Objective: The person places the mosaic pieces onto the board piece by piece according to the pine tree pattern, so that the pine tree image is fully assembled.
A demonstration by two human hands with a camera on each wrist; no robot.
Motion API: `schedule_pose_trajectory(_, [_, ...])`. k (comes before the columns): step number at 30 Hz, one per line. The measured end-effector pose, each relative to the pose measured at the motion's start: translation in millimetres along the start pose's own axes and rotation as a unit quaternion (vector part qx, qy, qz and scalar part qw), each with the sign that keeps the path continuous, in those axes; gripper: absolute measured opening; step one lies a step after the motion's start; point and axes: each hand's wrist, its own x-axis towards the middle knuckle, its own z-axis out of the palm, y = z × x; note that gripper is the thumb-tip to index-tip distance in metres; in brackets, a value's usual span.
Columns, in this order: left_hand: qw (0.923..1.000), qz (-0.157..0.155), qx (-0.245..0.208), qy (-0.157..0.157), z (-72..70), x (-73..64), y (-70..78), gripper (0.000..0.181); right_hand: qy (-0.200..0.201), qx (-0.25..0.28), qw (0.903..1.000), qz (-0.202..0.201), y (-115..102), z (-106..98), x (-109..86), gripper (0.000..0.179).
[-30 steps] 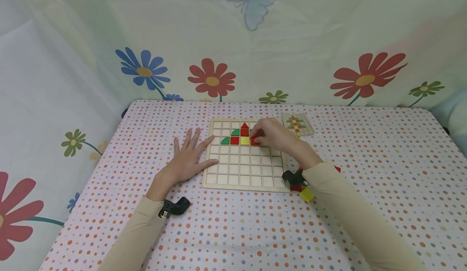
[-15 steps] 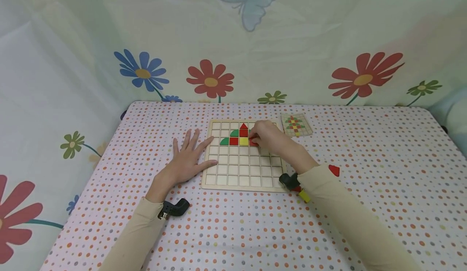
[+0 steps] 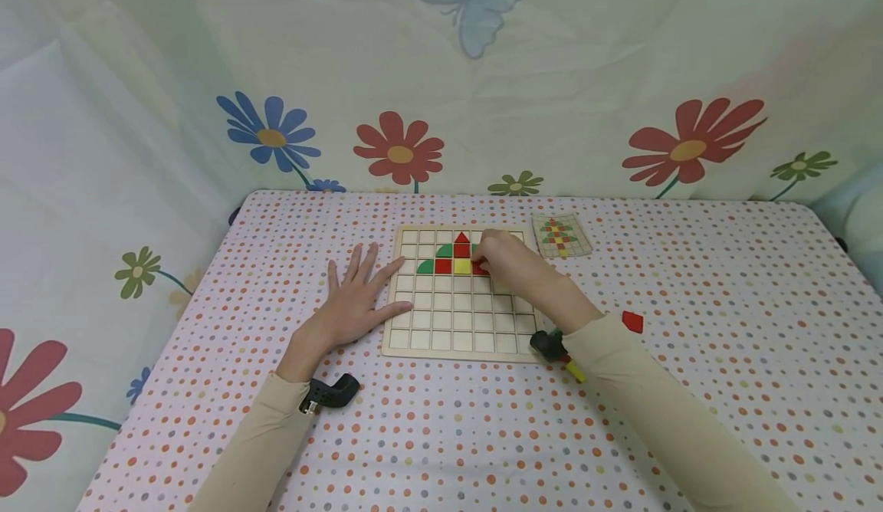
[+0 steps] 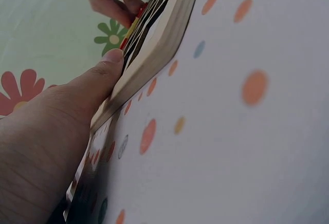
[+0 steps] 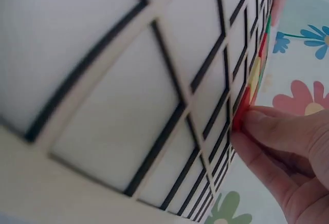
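Observation:
A wooden grid board lies on the dotted table. My left hand rests, fingers spread, along its left edge, and its thumb is on the frame in the left wrist view. My right hand is over the upper right part of the board. Its thumb and forefinger pinch a red tile at a cell right of the yellow tile. In the grid also sit a red triangle, red squares and green quarter-round tiles. Fingers partly hide the tiles on the right.
A pattern card with a tree of coloured shapes lies beyond the board's right corner. Loose tiles, among them a red one and a yellow one, lie by the right forearm, which partly covers them. A flowered cloth hangs behind the table.
The right hand stays at the same cell, its fingers and wrist shifting slightly down and left; the sleeve now covers more of the loose yellow tile. The left hand keeps its place.

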Motion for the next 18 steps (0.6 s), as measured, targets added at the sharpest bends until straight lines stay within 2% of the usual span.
schedule_pose_trajectory(3, [1.0000, 0.000, 0.000, 0.001, 0.0, 0.1, 0.2, 0.084, -0.002, 0.019, 0.9998, -0.007, 4, -1, -2.3, 0.019])
schedule_pose_trajectory(7, [1.0000, 0.001, 0.000, 0.002, -0.4, -0.4, 0.5, 0.084, -0.023, 0.074, 0.9970, -0.004, 11, -8, -10.4, 0.023])
schedule_pose_trajectory(10, [1.0000, 0.002, -0.002, 0.002, -0.7, -0.8, 0.8, 0.084, -0.047, 0.138, 0.9892, 0.010, 16, -16, -22.1, 0.026])
schedule_pose_trajectory(13, [1.0000, 0.003, -0.001, 0.001, -0.8, -0.6, 1.0, 0.084, -0.061, 0.178, 0.9818, 0.023, 20, -23, -37.4, 0.029])
schedule_pose_trajectory(18, [1.0000, 0.002, 0.004, 0.001, 0.0, -0.1, -0.1, 0.084, -0.071, 0.164, 0.9837, 0.020, 21, -31, -66.8, 0.028])
